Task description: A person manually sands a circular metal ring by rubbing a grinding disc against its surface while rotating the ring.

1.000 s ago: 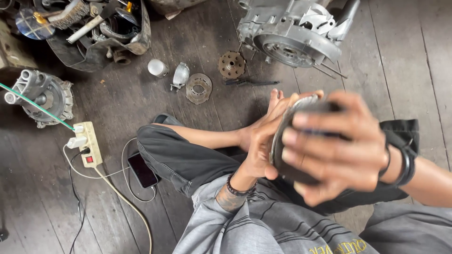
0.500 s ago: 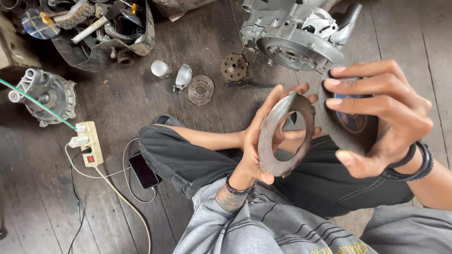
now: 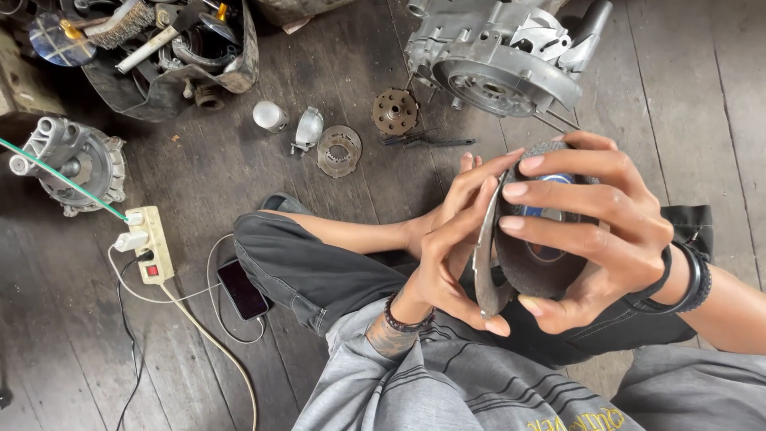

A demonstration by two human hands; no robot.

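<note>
I sit cross-legged on a dark wooden floor. My left hand [image 3: 451, 239] grips a flat grey metal ring plate [image 3: 483, 267], held edge-on to the camera. My right hand [image 3: 594, 227] holds a dark round abrasive disc [image 3: 531, 267] with a blue centre label, pressed flat against the plate's right face. Both hands hover above my lap, fingers wrapped round the rims. Most of the plate's face is hidden.
A grey engine casing [image 3: 503, 60] lies ahead. Nearer are a toothed hub [image 3: 395, 112], a ring plate [image 3: 339, 150], a small metal cover [image 3: 307, 128] and a white bulb [image 3: 270, 116]. At left: a parts-filled tub [image 3: 171, 56], a motor [image 3: 72, 164], a power strip [image 3: 148, 243], a phone [image 3: 242, 289].
The plate and disc were held apart with the ring's face showing; now my right hand has brought the disc back against the plate, which has turned edge-on.
</note>
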